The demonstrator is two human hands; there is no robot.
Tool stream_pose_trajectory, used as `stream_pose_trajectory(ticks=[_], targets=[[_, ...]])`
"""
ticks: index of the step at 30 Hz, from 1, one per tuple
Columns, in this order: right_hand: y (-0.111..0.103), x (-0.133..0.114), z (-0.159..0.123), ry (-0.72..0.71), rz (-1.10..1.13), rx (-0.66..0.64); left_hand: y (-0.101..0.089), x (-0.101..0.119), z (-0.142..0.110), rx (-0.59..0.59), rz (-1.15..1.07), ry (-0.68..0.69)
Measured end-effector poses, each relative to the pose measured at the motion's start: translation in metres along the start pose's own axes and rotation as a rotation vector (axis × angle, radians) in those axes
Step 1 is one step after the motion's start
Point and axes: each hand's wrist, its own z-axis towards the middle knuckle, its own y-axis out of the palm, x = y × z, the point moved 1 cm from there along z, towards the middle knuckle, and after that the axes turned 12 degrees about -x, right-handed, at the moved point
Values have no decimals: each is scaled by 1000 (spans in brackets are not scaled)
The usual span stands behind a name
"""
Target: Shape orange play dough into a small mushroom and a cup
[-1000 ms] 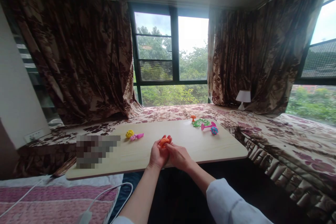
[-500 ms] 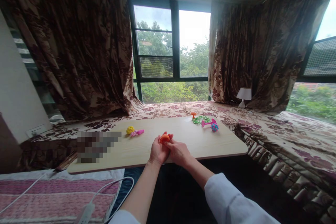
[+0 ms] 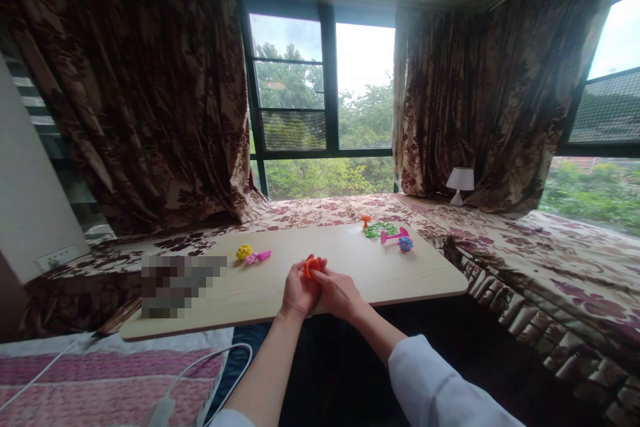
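Observation:
Close above the near edge of the table, my two hands meet around an orange suction-cup toy [image 3: 311, 268]. Its round rim faces me and looks hollow in the middle. My left hand [image 3: 299, 290] cradles it from the left, fingers curled behind it. My right hand [image 3: 343, 293] presses in from the right, with its fingertips at the cup's rim. What lies under the fingers is hidden.
Left on the table [image 3: 210, 307] lie a yellow knobbly ball [image 3: 244, 252] and a pink toy [image 3: 257, 257]. Back right are an orange mushroom-shaped piece [image 3: 365, 221], green chain [image 3: 379, 230], pink dumbbell-shaped toy [image 3: 395, 236] and blue spiky ball [image 3: 405, 244]. A lamp [image 3: 461, 180] stands beyond.
The orange toy has tipped in my hands: its domed top showed before, and now its hollow, ring-like side faces me. The view has shifted slightly.

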Motion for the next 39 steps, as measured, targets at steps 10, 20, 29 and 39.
stream_pose_trajectory(ticks=[10,20,29,39], targets=[[4,1,3,-44,-78,-29,-7,-2,6,119,-16,46],[-1,4,1,-24,8,42,-2,-1,3,70,19,55],[6,4,3,-21,-67,3,-6,-3,7,100,-9,46],[2,4,4,-9,-18,-11,-5,0,4,46,-2,31]])
